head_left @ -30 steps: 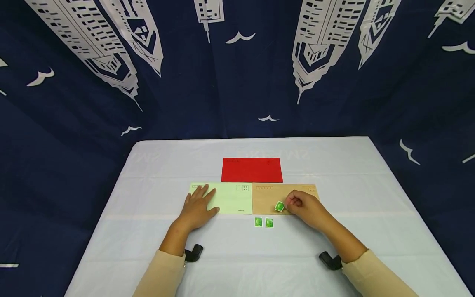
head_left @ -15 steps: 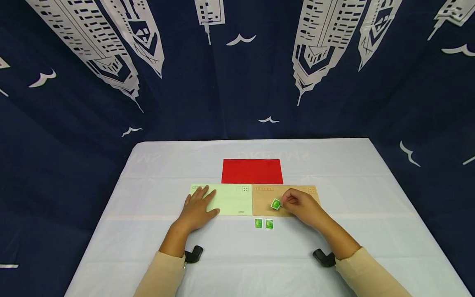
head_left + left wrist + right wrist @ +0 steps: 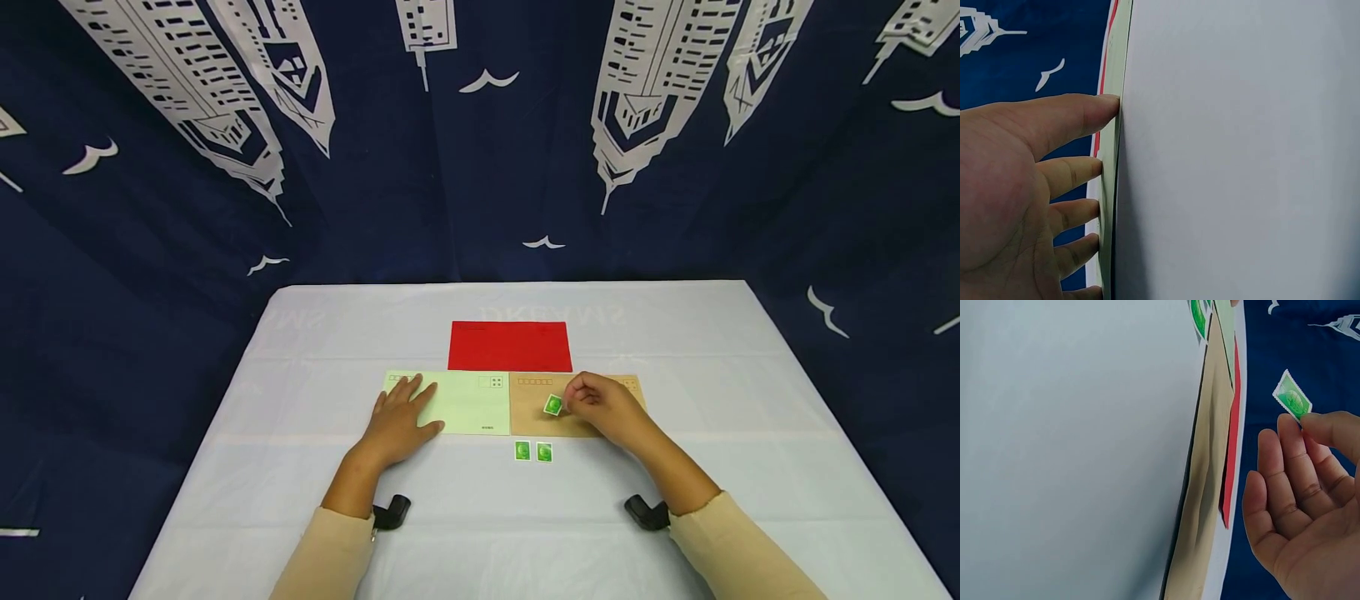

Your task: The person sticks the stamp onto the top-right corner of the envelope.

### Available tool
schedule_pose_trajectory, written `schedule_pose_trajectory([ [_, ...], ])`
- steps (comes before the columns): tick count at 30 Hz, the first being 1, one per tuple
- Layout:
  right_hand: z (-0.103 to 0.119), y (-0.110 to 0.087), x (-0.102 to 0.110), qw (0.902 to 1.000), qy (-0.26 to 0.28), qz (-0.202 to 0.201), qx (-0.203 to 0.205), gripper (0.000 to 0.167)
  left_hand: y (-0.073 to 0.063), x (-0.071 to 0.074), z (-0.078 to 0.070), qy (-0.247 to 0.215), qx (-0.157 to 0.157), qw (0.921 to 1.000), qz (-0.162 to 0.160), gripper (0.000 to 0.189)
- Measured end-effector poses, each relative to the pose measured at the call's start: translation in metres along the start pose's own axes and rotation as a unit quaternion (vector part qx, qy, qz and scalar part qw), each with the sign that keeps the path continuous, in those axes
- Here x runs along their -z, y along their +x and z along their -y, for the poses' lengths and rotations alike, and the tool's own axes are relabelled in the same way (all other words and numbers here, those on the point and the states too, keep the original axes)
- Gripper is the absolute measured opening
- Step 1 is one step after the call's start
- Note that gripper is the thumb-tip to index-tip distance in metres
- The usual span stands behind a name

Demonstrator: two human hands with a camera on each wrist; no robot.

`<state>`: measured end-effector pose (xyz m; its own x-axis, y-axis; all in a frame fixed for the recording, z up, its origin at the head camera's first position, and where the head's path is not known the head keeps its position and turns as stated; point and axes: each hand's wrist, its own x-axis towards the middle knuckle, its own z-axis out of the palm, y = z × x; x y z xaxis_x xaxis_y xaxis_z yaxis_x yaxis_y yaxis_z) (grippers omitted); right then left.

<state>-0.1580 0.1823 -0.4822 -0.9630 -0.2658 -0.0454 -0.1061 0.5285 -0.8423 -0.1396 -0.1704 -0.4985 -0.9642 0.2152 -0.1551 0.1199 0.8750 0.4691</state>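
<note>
My right hand (image 3: 609, 408) pinches a green postage stamp (image 3: 552, 405) with a white perforated edge by its corner. In the right wrist view this stamp (image 3: 1292, 395) is held between thumb and fingertips, off the paper. Beneath it in the head view lies a brown envelope (image 3: 527, 421). Spread flat, my left hand (image 3: 401, 423) rests on the left part of a light green envelope (image 3: 468, 408). Its fingertips touch that paper in the left wrist view. Two more green stamps, a left one (image 3: 522, 451) and a right one (image 3: 544, 452), lie in front of the brown envelope.
A red envelope (image 3: 510, 347) lies behind the other two, which sit side by side. All rest on a table with a white cloth (image 3: 480, 533). Dark blue fabric with white prints (image 3: 465, 192) hangs behind the table.
My right hand has moved to the left and slightly away from me over the brown envelope, carrying the pinched stamp. The left hand stays in place.
</note>
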Motion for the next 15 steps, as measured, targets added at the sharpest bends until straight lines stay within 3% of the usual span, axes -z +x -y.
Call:
schedule_pose_trajectory([
  [15, 0.0032, 0.0056, -0.0025, 0.9999, 0.004, -0.014, 0.008, 0.005, -0.0009, 0.0003, -0.0012, 0.0, -0.004, 1.0, -0.002, 0.069],
])
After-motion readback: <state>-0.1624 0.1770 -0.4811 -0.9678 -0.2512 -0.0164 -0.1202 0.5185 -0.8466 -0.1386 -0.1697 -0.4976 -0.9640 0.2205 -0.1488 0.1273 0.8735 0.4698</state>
